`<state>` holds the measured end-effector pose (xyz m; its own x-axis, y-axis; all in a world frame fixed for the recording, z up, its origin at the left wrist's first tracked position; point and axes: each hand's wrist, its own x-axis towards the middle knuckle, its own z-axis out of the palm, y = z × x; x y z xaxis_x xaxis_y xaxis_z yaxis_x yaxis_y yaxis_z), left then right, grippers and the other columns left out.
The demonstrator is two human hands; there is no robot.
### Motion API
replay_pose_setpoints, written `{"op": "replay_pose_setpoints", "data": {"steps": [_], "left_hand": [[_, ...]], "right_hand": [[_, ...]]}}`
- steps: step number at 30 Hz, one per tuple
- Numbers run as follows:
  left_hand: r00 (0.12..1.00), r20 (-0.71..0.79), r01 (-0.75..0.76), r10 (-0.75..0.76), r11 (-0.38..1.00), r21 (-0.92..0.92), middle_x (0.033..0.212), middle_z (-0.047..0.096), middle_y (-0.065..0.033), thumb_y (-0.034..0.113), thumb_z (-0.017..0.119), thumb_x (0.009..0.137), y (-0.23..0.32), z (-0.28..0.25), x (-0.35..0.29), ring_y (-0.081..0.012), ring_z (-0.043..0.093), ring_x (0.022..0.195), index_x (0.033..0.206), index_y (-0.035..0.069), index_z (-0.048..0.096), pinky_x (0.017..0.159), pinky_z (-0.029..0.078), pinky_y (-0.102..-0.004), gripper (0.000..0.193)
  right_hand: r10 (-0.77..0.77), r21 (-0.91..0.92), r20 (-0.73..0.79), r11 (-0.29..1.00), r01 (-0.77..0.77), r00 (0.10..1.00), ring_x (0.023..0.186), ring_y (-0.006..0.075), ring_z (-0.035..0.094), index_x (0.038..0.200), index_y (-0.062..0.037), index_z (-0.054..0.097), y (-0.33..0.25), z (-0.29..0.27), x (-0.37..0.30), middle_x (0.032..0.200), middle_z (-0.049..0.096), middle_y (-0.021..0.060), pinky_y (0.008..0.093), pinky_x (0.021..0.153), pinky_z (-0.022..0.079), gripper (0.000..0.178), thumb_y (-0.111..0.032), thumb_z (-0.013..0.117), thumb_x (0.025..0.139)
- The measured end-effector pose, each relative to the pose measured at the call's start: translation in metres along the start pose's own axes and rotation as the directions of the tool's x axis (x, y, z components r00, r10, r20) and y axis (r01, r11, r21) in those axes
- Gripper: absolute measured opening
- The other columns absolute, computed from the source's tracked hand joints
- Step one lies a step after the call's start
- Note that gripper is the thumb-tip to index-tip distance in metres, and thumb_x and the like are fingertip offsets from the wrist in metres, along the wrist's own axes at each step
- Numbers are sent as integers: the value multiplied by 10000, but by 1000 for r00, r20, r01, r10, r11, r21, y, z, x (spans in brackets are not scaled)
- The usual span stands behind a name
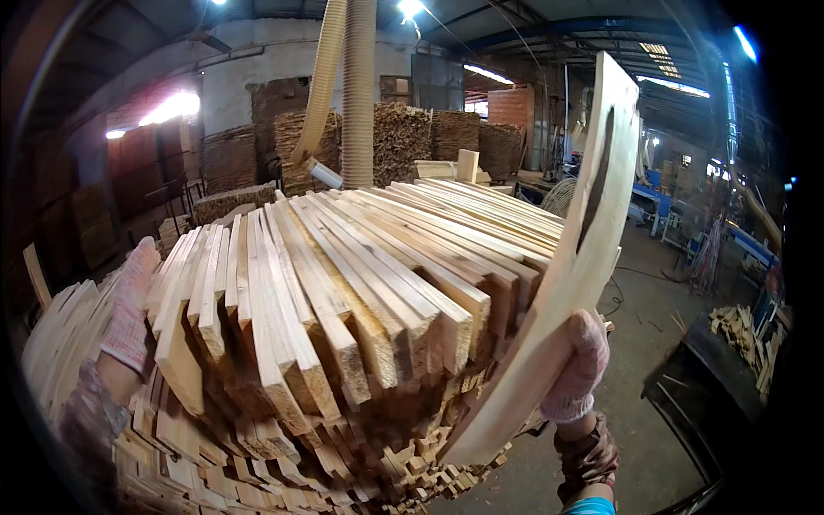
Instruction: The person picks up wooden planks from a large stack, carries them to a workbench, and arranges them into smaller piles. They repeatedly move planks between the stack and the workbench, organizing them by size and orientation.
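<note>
1. Right hand (580,365): wearing a pale knitted glove, it is grasping a long, wide wooden board (562,275) at the board's right-hand edge, toward its lower part.
2. Board in hand: it is standing on edge at the right side of the row of boards (322,275), leaning so that its top is tilting to the right. A long dark slit is running along its upper face.
3. Left hand (133,296): likewise gloved, it is lying against the left end of the row, fingers pointing up and away. Whether it is grasping a board cannot be told.
4. Row: the boards are standing on edge, side by side, their near ends projecting unevenly. Smaller stick ends (433,459) are showing below, near the held board's lower end.
5. Surroundings: two ribbed ducts (358,103) are hanging beyond the row; stacked timber (399,142) is standing behind them. At right, wood strips (742,343) are lying in a pile above the floor (631,326).
</note>
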<state>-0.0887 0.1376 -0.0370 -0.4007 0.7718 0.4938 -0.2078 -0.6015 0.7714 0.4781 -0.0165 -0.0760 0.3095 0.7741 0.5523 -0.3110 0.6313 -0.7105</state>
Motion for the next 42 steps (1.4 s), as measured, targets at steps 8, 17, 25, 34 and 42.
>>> {"op": "replay_pose_setpoints", "data": {"steps": [8, 17, 25, 34, 42], "left_hand": [[990, -10, 139, -139, 985, 99, 1103, 669, -45, 328, 617, 978, 10, 28, -39, -139, 619, 1000, 1180, 74, 641, 908, 506, -310, 325], [975, 9, 219, -222, 965, 143, 1070, 667, -38, 309, 600, 981, 11, 43, -39, -129, 617, 977, 1144, 75, 646, 886, 507, -304, 289], [969, -8, 245, -246, 958, 148, 1041, 666, -31, 293, 585, 984, 18, 47, -55, -121, 616, 957, 1113, 76, 651, 866, 508, -299, 261], [972, -4, 232, -236, 955, 184, 1008, 665, -24, 274, 568, 988, 27, 47, -57, -111, 614, 934, 1077, 77, 657, 843, 509, -293, 234], [963, 38, 257, -267, 953, 161, 979, 664, -17, 257, 553, 991, 14, 56, -52, -103, 612, 914, 1046, 78, 661, 824, 509, -288, 217]], "right_hand": [[-84, -245, -163, 969, 42, 983, 966, 188, 625, 1209, 46, 590, -7, -25, -36, 1080, 658, 93, 310, 848, 504, 534, -334, 643, 837], [-127, -26, -239, 992, 125, 963, 968, 175, 622, 1231, 19, 573, -1, -60, -29, 1089, 653, 88, 324, 866, 513, 429, -268, 613, 915], [-177, -26, -326, 984, 179, 929, 879, 164, 606, 1172, 26, 609, 17, -43, -11, 988, 647, 72, 300, 783, 487, 393, -271, 602, 915], [-175, -137, -122, 978, 158, 977, 1002, 187, 626, 1232, 19, 586, -8, -41, 4, 1093, 653, 79, 327, 894, 511, 487, -341, 637, 908], [-228, -275, -244, 948, 158, 943, 861, 142, 629, 1103, 5, 629, -62, -62, 18, 957, 661, 54, 284, 781, 518, 398, -313, 678, 869]]}}
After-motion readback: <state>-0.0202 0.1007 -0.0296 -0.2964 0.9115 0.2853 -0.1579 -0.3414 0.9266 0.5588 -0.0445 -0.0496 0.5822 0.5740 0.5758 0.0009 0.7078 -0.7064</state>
